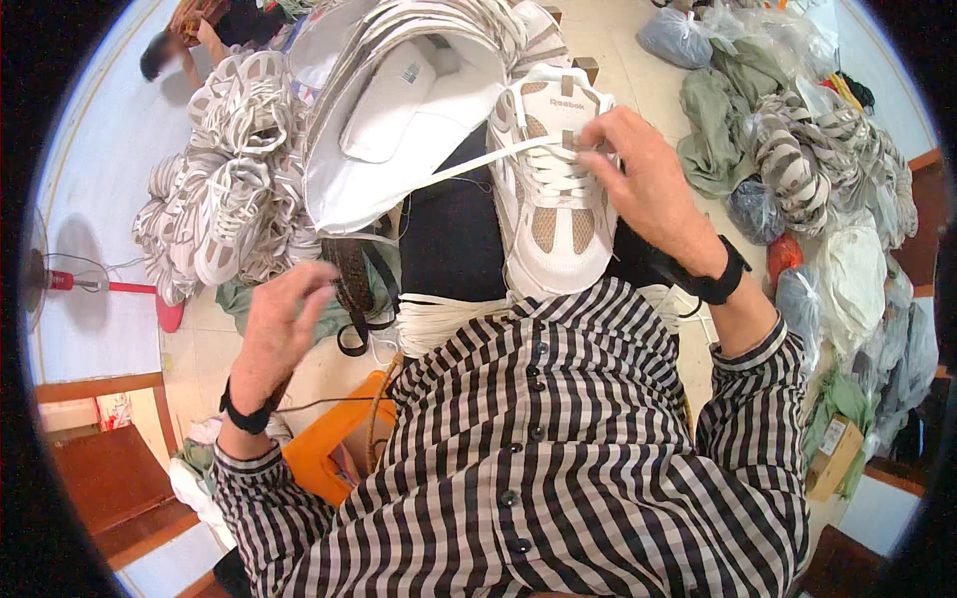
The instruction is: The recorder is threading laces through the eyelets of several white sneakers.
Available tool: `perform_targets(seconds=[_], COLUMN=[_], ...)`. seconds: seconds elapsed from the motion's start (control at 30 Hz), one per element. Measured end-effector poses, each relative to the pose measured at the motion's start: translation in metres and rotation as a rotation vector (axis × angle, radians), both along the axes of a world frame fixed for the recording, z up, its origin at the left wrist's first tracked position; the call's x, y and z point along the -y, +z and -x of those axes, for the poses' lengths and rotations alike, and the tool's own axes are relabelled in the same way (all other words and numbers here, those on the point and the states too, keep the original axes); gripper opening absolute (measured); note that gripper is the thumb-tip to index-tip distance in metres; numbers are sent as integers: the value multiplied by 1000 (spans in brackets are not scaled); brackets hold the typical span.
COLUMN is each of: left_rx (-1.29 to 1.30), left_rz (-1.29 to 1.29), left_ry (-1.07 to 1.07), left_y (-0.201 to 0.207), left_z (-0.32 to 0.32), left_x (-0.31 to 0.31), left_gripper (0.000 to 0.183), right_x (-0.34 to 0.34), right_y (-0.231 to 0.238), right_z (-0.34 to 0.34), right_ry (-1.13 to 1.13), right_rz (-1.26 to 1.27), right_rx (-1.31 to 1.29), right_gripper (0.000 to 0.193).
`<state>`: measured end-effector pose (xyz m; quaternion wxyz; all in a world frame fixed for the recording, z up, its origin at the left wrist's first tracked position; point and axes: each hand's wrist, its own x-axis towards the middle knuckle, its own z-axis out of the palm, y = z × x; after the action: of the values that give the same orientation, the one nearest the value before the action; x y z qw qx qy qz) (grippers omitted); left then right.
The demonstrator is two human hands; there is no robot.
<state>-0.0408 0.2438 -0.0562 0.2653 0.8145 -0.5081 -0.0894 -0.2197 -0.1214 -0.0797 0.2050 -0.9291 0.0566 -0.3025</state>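
Note:
A white and tan sneaker [556, 189] lies across my lap, its toe toward me, with white laces crossed over the tongue. My right hand [643, 179] is closed at the upper lacing, thumb and forefinger pinching the shoelace there. From that spot a flat white lace [478, 162] stretches left and down across a large white padded piece [389, 120]. My left hand [284, 324] is off to the left, below the lace's far end. Its fingers are curled and smeared by motion, so whether they hold the lace cannot be made out.
Bundled white and tan shoe parts [234, 169] are heaped at the left. A bundle of white laces [449, 321] rests over my lap. On the right lie plastic bags [847, 279], green cloth [713, 130] and striped shoe bundles [807, 159]. An orange object [334, 448] stands beside my left arm.

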Motion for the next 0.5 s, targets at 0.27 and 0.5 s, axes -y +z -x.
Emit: perform_targets(seconds=[0.27,0.5], left_rx=[-70,-337], left_rz=[236,273], left_ry=[-342,-477], left_y=[13,19], left_z=[27,13], left_x=[146,229], left_gripper=[14,18], right_x=[0,17], right_y=[5,55], right_z=[-10,23], right_ry=[63,264], right_rz=[-222,-694], right_rx=[-83,-126], right_gripper=[10,14])
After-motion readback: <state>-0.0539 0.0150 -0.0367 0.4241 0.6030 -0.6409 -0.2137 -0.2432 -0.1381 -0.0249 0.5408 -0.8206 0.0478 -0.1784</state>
